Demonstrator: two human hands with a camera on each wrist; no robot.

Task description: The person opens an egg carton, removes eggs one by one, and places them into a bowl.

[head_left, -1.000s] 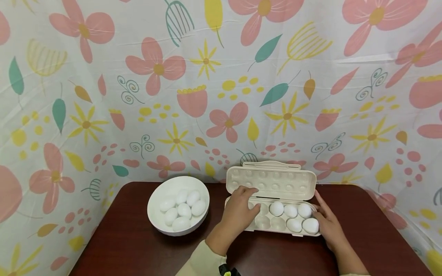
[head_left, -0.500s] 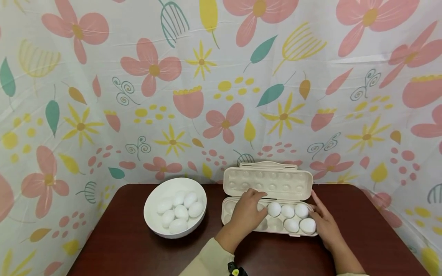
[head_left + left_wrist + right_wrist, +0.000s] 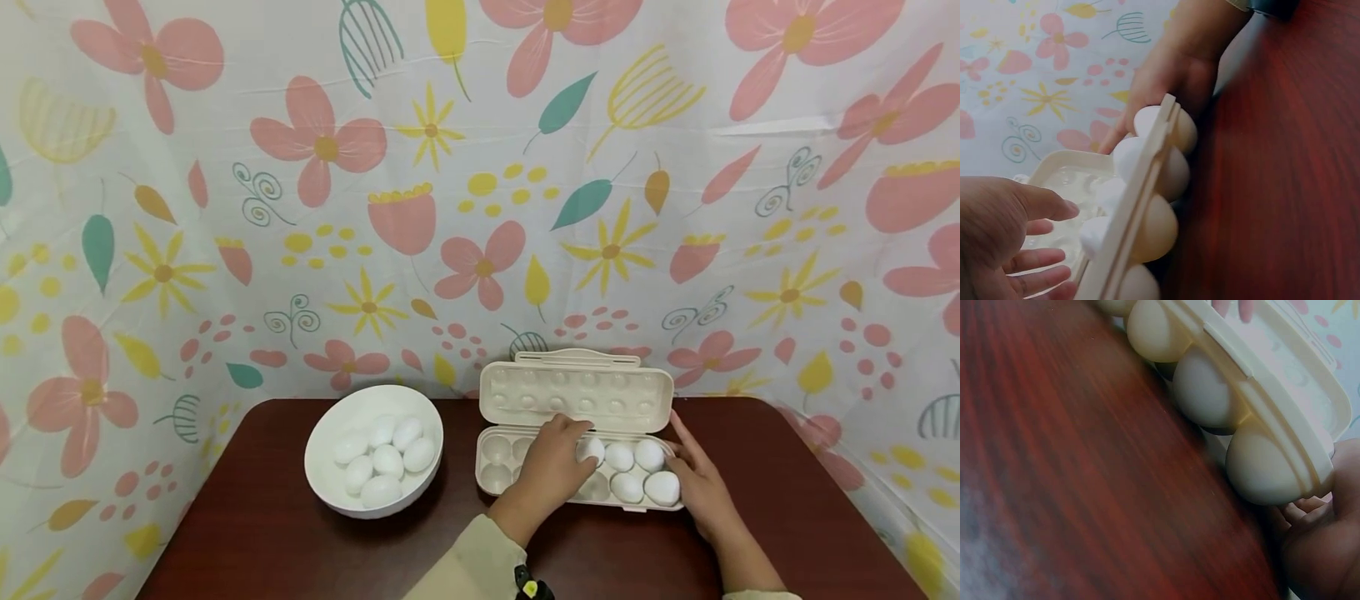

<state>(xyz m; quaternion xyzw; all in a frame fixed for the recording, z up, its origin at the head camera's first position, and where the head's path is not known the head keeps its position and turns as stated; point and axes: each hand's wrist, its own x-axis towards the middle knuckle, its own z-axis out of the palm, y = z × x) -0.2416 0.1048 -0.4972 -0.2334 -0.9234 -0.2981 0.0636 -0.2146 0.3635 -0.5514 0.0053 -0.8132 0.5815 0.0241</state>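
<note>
- Table (image 3: 262, 533), dark red: one; everything listed is carried on it.
- Egg carton (image 3: 573, 390), lid up: one, braced at its end by the flat-fingered right hand (image 3: 701, 492); five eggs seated, several cups left unfilled.
- White bowl (image 3: 324, 479), left of the left hand (image 3: 553, 468): one, seven eggs (image 3: 387, 460) counted inside.
- Left hand: fingers curled over a carton cup, its grasp not discernible.
</note>
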